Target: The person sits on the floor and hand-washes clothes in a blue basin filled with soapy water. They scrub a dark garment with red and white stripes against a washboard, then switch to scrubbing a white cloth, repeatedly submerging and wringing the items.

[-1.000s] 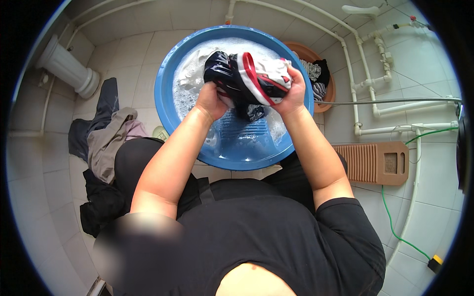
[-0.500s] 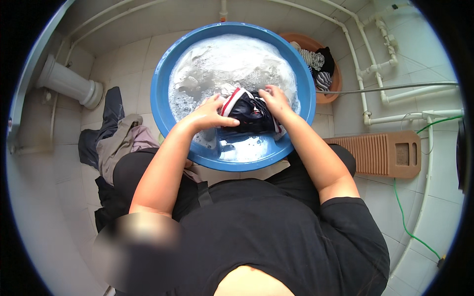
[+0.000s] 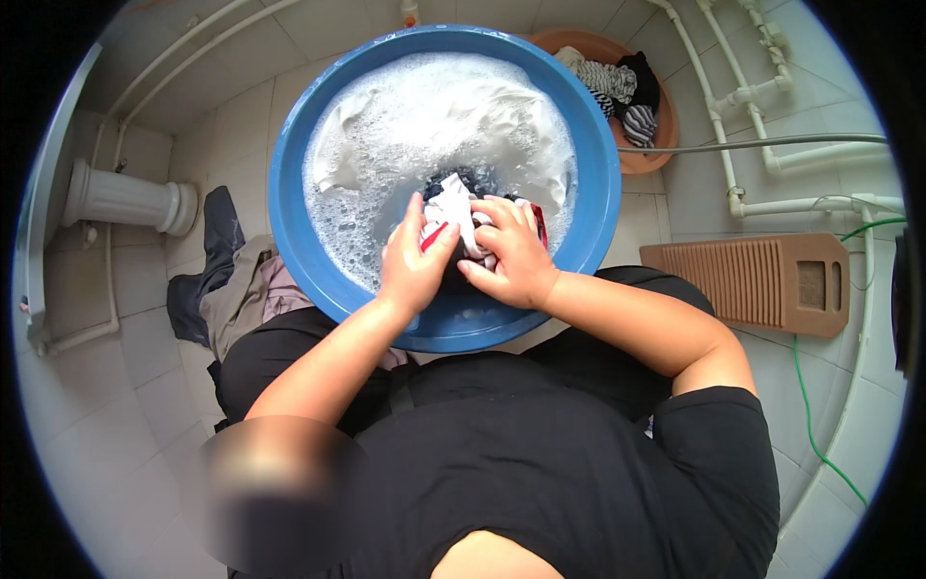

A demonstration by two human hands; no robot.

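Observation:
A large blue tub (image 3: 288,193) stands in front of me, filled with foamy water. At its near side, both my hands hold a wet garment (image 3: 451,205), dark navy with white and red trim. My left hand (image 3: 415,262) pinches the red-edged trim between thumb and fingers. Close beside it, my right hand (image 3: 511,256) has its fingers curled over a bunched white part. The hands hide much of the garment, and its lower part lies out of sight below them. White cloth (image 3: 521,116) floats in the suds at the far side of the tub.
Behind the tub at right, an orange basin (image 3: 668,130) holds striped and black clothes. A brown washboard (image 3: 723,280) lies on the tiles at right, near white pipes (image 3: 801,206) and a green cord (image 3: 810,415). Dark and beige clothes (image 3: 231,280) lie on the floor at left.
My hands have come closer together and lower, bunching the garment between them. More white lining shows now and less navy cloth. The view has shifted slightly.

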